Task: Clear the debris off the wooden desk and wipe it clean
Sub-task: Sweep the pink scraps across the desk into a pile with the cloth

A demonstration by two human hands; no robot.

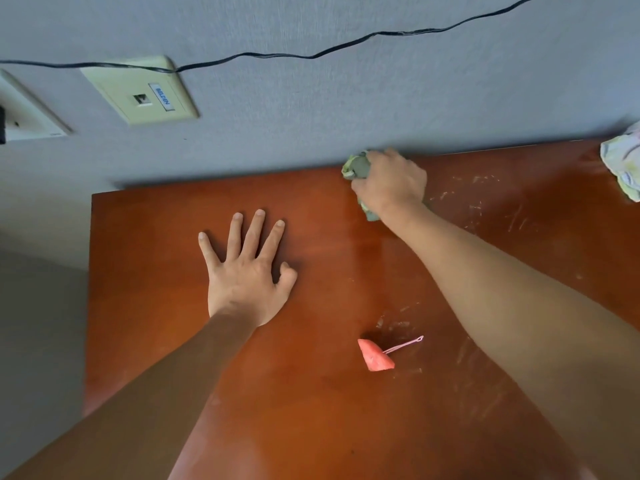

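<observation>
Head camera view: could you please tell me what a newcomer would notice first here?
Two bare arms reach over the wooden desk: the left hand lies flat at its middle, while the right hand grips a green cloth at the far edge by the wall. A pink wedge with a thin loop lies nearer.

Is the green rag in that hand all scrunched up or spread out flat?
Scrunched up. The right hand grips the green cloth rag in a wad, with bunched folds poking out past the fingers.
</observation>
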